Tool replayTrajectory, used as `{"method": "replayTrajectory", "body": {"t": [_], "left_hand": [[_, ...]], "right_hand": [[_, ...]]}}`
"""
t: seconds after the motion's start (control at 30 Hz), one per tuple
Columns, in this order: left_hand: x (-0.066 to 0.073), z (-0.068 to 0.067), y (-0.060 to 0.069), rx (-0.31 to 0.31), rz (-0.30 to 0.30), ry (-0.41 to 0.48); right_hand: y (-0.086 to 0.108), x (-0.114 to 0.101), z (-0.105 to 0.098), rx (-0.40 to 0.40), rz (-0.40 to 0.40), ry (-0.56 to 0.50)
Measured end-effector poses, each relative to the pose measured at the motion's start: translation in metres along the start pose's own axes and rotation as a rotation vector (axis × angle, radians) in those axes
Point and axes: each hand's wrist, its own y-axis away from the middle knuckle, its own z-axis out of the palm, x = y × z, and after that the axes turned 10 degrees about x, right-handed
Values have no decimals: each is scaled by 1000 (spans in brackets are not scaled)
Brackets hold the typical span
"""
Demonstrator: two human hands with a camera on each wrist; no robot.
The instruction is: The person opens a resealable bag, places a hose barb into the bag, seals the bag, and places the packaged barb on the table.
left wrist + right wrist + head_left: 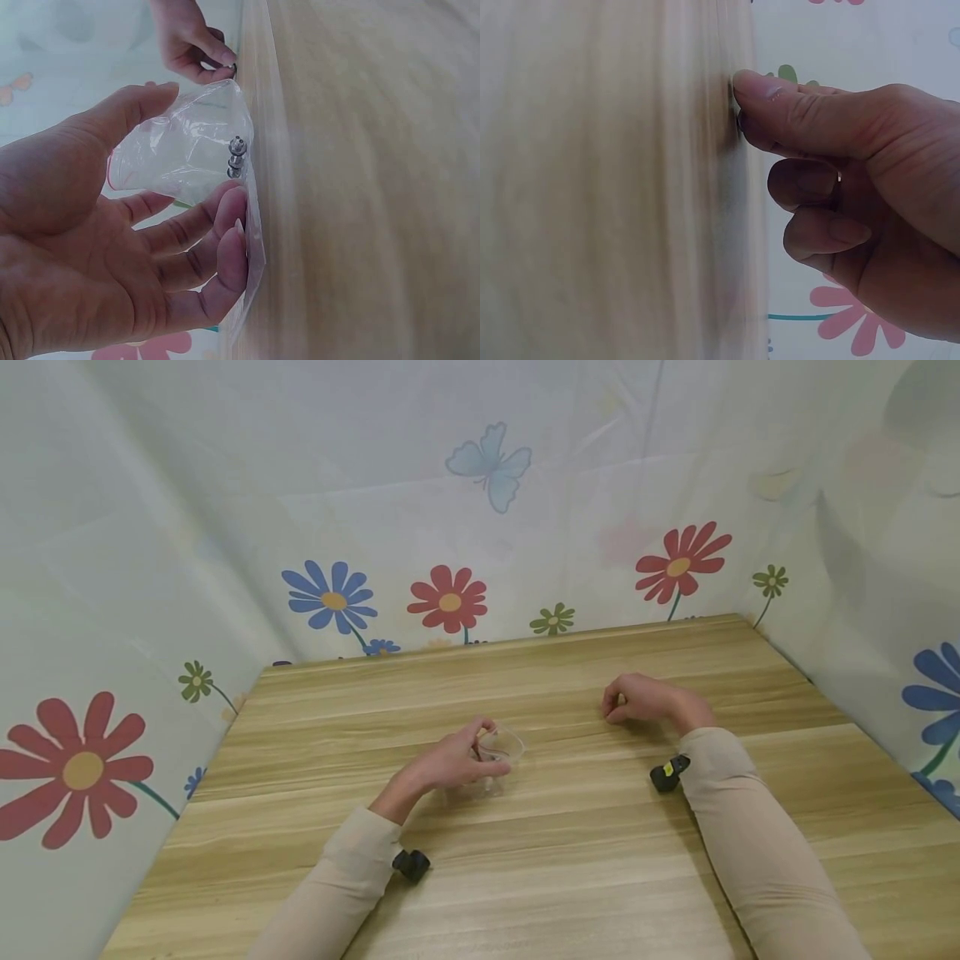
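Note:
A clear plastic zip bag (176,150) lies on the table beneath and beyond my left hand (461,760). Inside it, small silvery metal fittings (236,156) stand in a row in the left wrist view. The left thumb and fingers are spread apart, with loosely bent fingertips (232,247) touching the bag near the tabletop. Farther right, my right hand (645,700) is low over the table. Its thumb and index finger pinch a small dark piece (234,70), mostly hidden by the fingertips, so its kind is unclear. The other right fingers are curled in.
Both hands work over a wood-grain table (555,843). White cloth walls (375,460) with printed flowers and a butterfly rise behind the table and at its sides. A small black wrist camera (411,865) sits on the left sleeve, another camera (669,773) on the right.

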Motion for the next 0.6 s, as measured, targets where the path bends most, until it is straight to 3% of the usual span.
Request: {"method": "replayTrajectory", "body": {"t": [0.33,0.6], "left_hand": [[1,0,0,14,7,13],[2,1,1,10,3,14]], "right_hand": [[0,-2,-4,12,-23,25],[-1,-15,-4,25,-2,-48]]}}
